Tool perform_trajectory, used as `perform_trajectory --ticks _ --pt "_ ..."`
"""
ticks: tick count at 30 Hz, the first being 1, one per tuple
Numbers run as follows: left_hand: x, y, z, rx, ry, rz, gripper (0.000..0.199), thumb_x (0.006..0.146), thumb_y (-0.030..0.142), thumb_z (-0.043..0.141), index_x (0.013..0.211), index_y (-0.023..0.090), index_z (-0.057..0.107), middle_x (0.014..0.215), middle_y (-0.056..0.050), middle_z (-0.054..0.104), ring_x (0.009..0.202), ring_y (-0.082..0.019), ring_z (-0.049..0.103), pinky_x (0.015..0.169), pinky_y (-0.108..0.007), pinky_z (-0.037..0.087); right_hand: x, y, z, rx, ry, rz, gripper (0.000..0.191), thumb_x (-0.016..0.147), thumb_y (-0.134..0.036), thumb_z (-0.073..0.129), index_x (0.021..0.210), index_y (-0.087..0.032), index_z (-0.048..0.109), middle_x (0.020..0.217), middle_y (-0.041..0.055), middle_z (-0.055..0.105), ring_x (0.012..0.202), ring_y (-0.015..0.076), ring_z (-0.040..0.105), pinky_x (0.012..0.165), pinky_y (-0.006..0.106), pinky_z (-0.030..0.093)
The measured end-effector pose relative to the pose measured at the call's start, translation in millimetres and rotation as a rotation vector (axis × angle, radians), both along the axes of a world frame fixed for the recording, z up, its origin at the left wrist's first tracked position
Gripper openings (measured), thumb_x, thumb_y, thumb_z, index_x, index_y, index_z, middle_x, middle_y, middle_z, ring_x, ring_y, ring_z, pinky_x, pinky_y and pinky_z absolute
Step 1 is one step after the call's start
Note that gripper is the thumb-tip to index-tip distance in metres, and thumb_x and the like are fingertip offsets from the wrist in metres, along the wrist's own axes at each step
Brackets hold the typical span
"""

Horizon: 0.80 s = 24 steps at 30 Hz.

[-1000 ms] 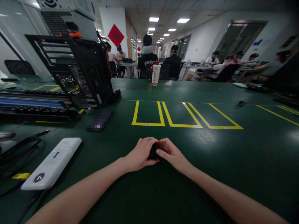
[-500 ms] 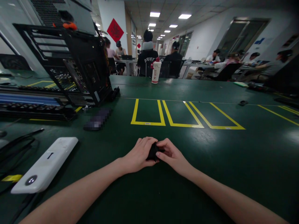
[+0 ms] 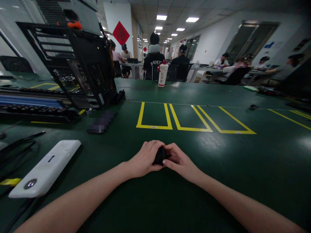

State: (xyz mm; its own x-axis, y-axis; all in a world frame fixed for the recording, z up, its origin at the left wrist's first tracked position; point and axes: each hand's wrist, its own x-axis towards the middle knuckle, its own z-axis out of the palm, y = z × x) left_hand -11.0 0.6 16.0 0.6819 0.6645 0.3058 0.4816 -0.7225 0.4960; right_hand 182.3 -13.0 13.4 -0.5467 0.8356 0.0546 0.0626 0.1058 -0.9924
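A small black object point(image 3: 159, 156) lies between my hands, low over the green table point(image 3: 167, 200); its kind is hard to make out. My left hand point(image 3: 145, 159) wraps round its left side, with the fingers over the top and the thumb along the near edge. On the other side my right hand point(image 3: 181, 162) pinches its right end between curled fingers and thumb. Much of the object is hidden by my fingers.
A white power strip-like device point(image 3: 50, 168) and black cables point(image 3: 21, 145) lie at left. Behind them stands a black computer case point(image 3: 89, 64). Yellow tape outlines point(image 3: 155, 127) mark the table ahead; a cup point(image 3: 162, 76) stands at the far edge. People sit beyond.
My hands stay at the same place around the black object. The right fingers have shifted slightly along its right end. The view has tilted a little.
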Motion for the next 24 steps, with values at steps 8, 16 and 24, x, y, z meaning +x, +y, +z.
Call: perform_trajectory --ticks 8,16,24 --pt "0.3 -1.8 4.2 0.016 0.019 -0.025 0.057 0.078 0.025 0.066 0.122 0.021 0.03 0.12 -0.01 0.047 0.108 -0.026 0.047 0.089 -0.04 0.038 -2.7 0.7 -1.9 -0.01 -0.029 -0.087 0.021 0.084 -0.026 0.056 0.103 -0.023 0.049 0.104 0.0024 0.055 0.098 0.0182 0.056 0.082 0.035 0.049" --pt "0.2 -2.4 3.4 0.031 0.019 -0.023 0.057 0.079 0.025 0.066 0.123 0.019 0.03 0.118 -0.01 0.047 0.106 -0.025 0.047 0.086 -0.039 0.039 0.4 -2.9 1.2 -0.006 0.0 -0.001 0.021 0.082 -0.024 0.059 0.1 -0.023 0.047 0.106 0.0024 0.053 0.1 0.0188 0.056 0.082 0.036 0.051" --pt "0.7 -2.7 6.8 0.009 0.031 -0.017 0.056 0.08 0.027 0.065 0.123 0.02 0.03 0.119 -0.01 0.047 0.107 -0.025 0.047 0.088 -0.04 0.039 -3.6 0.0 -0.6 -0.022 0.002 -0.106 0.016 0.083 -0.026 0.057 0.096 -0.022 0.049 0.096 0.001 0.054 0.091 0.0169 0.057 0.076 0.033 0.05"
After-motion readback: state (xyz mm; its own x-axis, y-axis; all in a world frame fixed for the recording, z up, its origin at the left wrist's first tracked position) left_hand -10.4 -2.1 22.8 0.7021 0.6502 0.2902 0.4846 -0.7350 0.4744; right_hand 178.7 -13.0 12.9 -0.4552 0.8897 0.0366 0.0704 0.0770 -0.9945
